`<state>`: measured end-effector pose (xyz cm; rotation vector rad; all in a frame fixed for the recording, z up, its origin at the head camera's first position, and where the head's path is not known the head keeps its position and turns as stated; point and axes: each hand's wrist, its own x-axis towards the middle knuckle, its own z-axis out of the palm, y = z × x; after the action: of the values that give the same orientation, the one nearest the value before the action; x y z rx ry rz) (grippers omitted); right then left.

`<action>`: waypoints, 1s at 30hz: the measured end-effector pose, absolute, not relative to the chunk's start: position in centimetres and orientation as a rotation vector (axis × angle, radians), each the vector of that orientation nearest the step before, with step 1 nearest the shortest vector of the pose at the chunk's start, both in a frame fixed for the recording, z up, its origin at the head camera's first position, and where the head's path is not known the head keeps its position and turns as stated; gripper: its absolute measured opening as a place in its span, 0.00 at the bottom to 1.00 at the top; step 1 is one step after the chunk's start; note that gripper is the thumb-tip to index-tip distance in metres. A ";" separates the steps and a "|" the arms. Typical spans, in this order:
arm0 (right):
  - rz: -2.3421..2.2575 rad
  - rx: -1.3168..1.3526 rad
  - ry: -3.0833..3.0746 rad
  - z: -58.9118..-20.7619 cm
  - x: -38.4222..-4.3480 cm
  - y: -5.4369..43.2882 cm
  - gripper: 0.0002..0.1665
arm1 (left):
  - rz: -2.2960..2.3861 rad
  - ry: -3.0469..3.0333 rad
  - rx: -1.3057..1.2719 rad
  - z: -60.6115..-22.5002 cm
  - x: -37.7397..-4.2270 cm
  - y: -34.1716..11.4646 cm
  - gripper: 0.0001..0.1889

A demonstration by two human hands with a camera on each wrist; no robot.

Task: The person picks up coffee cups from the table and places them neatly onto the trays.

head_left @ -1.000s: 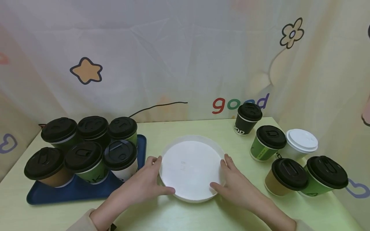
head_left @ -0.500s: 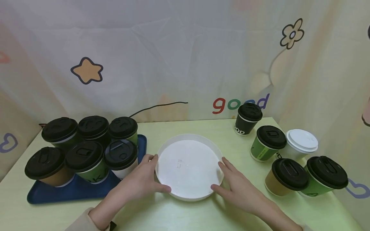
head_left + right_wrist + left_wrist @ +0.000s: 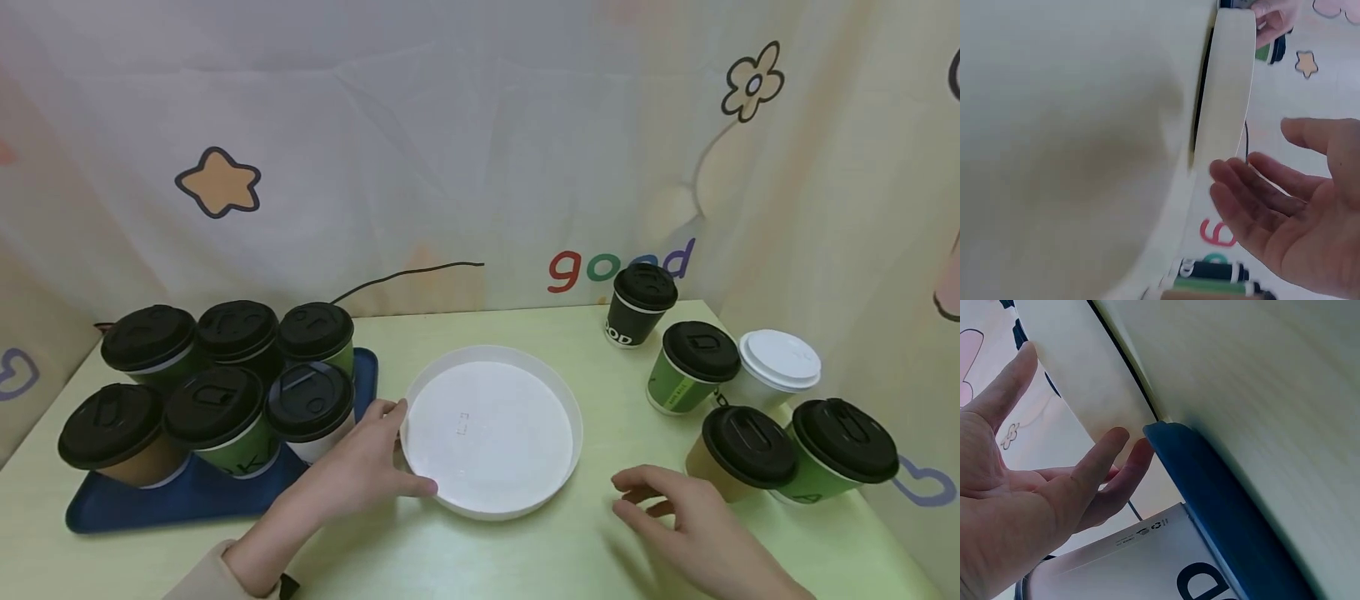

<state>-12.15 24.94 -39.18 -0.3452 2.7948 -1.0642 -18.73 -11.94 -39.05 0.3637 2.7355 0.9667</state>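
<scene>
Now we're touching the white round tray (image 3: 491, 433) at frame centre with our left hand (image 3: 352, 471), fingers relaxed on its rim; right hand (image 3: 686, 521) hovering loosely curled, lower right. Probably light, stiff, slippery plastic; gripping opposite rims seems best.

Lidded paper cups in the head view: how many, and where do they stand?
11. Six black-lidded cups crowd the blue tray at left; five stand on the table at right, four black-lidded and one white-lidded cup. None seems hidden.
</scene>
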 end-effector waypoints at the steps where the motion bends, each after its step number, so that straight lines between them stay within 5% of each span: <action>1: -1.061 -0.301 2.815 -39.3 -11.9 25.3 0.13 | 0.967 2.735 0.366 -39.1 -18.8 -11.9 0.59; 4: -1.044 -0.128 2.848 -39.5 -11.2 26.3 0.09 | 0.963 2.735 0.368 -39.2 -18.8 -11.9 0.59; 13: -0.939 0.420 2.732 -40.1 -10.5 30.3 0.34 | 0.982 2.726 0.372 -39.1 -18.8 -12.1 0.59; 21: -0.882 0.515 2.768 -40.1 -10.2 34.0 0.34 | 1.010 2.712 0.394 -39.3 -18.9 -12.2 0.59; 30: -0.877 0.389 2.761 -40.8 -11.3 34.6 0.61 | 1.031 2.702 0.413 -39.2 -19.1 -12.4 0.56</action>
<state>-11.34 34.62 -40.76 0.3890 2.7615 -0.8765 -19.13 -12.42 -39.23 0.4126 2.7018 1.0313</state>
